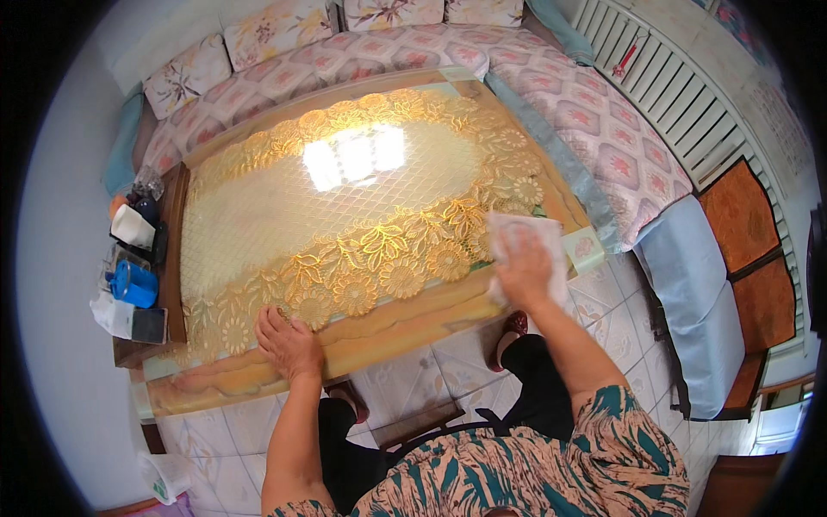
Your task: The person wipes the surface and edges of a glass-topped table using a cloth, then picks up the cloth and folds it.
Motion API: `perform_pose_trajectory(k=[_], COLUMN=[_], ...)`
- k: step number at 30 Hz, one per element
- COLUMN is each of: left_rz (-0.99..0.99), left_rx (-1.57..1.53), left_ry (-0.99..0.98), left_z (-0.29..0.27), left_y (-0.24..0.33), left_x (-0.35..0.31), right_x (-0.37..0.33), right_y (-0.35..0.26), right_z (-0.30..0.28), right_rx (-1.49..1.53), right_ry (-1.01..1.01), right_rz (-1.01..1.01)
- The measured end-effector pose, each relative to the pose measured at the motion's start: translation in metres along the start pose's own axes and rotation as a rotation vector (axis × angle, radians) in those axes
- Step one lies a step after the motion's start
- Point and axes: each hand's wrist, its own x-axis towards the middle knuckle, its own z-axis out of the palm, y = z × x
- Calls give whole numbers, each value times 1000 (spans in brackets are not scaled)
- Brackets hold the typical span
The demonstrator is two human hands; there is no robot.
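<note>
A low table with a marble-patterned border (388, 340) stands before me, spread with a gold lace-patterned tablecloth (345, 233). My right hand (524, 265) presses a white cloth (553, 241) against the table near its right front corner; the fingers are slightly blurred over it. On the front edge, left of centre, my left hand (289, 343) rests with its fingers on the gold flower border and nothing seen in them. Bright window glare covers part of the far middle of the tablecloth.
A wooden tray (177, 258) at the table's left end carries a blue container (134, 284), a white cup (132, 226) and a dark box (149, 326). A patterned sofa (413, 56) wraps the far and right sides. A blue-covered seat (693, 302) stands at right.
</note>
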Motion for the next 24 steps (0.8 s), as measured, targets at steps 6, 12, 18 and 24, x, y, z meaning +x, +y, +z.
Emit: perform_pose_trajectory(k=[6,12,18,24], left_rz=[25,68,88,109], left_rx=[-15,-39,-19,15], left_ry=[8,0,-4,31], left_z=[5,8,3,3], left_y=[-2,-7,-5,-8], left_x=[2,1,2,0], right_x=[-34,5,99,103], right_y=[-168,-213,-125,46], right_z=[-37,-15,4,21], right_rx=[461,607,381,106], right_ry=[-133,-172,-246,-33], right_rz=[-527,-605,-236,135])
